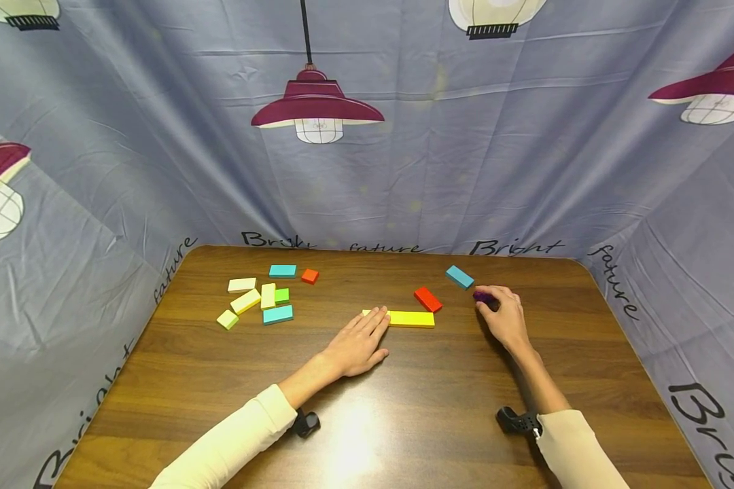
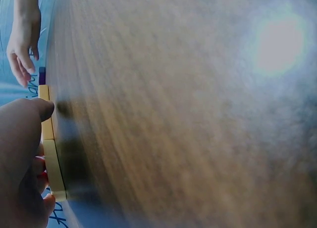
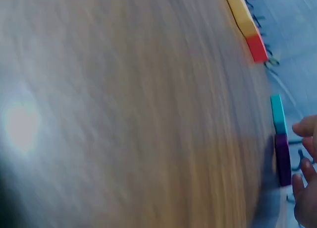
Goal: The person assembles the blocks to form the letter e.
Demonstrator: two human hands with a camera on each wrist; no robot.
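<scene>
Brown table (image 1: 440,380), lamp-print curtain (image 1: 404,170); left fingers (image 1: 374,318) straight over yellow blocks (image 1: 412,319), right fingers (image 1: 496,291) parted.

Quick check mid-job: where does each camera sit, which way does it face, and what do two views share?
Head: on the person's head, facing forward and down at the table and curtain; left hand, right hand and both sleeves show.
Left wrist: on that wrist, looking low across the tabletop, yellow blocks at one side; part of the left hand shows close, the right hand farther off.
Right wrist: on that wrist, looking across the tabletop; right-hand fingers show at the right edge.
Shared: head and right-wrist views both show the purple block.
</scene>
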